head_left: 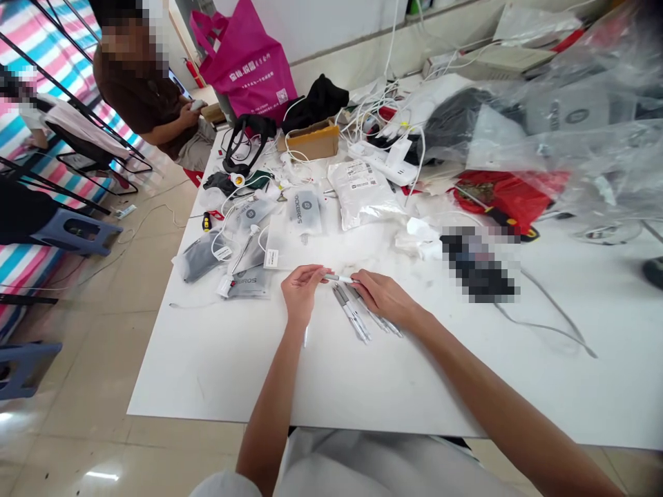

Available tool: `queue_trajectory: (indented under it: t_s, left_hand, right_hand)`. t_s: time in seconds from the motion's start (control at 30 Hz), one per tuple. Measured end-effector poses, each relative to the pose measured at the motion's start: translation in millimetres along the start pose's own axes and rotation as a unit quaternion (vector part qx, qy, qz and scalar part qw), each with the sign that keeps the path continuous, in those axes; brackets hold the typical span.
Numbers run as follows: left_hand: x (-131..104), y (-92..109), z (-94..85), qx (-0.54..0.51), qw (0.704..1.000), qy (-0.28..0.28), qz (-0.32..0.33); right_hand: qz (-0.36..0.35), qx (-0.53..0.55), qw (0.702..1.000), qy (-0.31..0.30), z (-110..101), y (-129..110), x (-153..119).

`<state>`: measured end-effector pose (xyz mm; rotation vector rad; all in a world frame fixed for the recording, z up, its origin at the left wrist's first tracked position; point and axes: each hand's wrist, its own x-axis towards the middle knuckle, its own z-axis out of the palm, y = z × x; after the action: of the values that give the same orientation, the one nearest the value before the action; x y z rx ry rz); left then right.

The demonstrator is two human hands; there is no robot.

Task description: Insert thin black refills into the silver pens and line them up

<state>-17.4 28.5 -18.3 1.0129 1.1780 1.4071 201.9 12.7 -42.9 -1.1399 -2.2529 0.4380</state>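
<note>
Between my two hands a grey and white pen (339, 278) is held roughly level over the white table (217, 373). The fingers of my left hand (304, 286) pinch its left end. My right hand (380, 293) grips the other end, with its fingertips closed on it. Several similar pens (352, 314) lie side by side on the table just below, some partly covered by my right hand. Another thin light item (306, 336) lies beside my left forearm, mostly hidden.
Bagged pouches (305, 210), a white parcel (362, 193), a cardboard box (311, 141) and tangled cables crowd the table's back. A screwdriver (500, 219) lies on red cloth at the right, near a blurred-out dark object (479, 264). A person (139, 96) sits at the far left.
</note>
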Motion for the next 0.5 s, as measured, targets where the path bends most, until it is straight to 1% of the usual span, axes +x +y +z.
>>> queue_trajectory:
  t_s: [0.07, 0.13, 0.2, 0.27, 0.3, 0.33, 0.43, 0.5]
  left_hand:
    - [0.0, -0.8, -1.2, 0.027, 0.999, 0.017, 0.018]
    - [0.5, -0.5, -2.3, 0.03, 0.999, 0.0, 0.033]
    - [0.5, 1.0, -3.0, 0.009, 0.998, -0.056, 0.031]
    - [-0.2, 2.5, -3.4, -0.008, 0.993, -0.115, 0.009]
    - [-0.6, 2.8, -3.6, -0.006, 0.991, -0.131, -0.002]
    - [-0.9, 2.9, -3.8, 0.001, 0.991, -0.133, -0.007]
    - [-0.6, 2.3, -4.8, 0.013, 0.994, -0.113, 0.0]
    - [-0.4, 2.7, -5.4, 0.013, 0.99, -0.14, -0.001]
  right_hand:
    - [-0.015, -0.016, 1.0, 0.007, 0.9, 0.0, -0.2]
    - [-0.021, -0.022, 0.999, 0.017, 0.6, -0.5, -0.1]
    - [-0.024, -0.025, 0.999, 0.031, 0.2, -0.6, 0.2]
    - [-0.028, -0.03, 0.998, 0.043, 0.3, 0.0, 0.6]
    - [-0.031, -0.032, 0.998, 0.047, 0.6, 0.5, 0.7]
    - [-0.035, -0.032, 0.998, 0.047, 1.0, 0.9, 0.9]
    - [-0.036, -0.028, 0.998, 0.046, 2.0, 2.1, 1.4]
    - [-0.03, -0.025, 0.998, 0.051, 2.0, 2.3, 1.7]
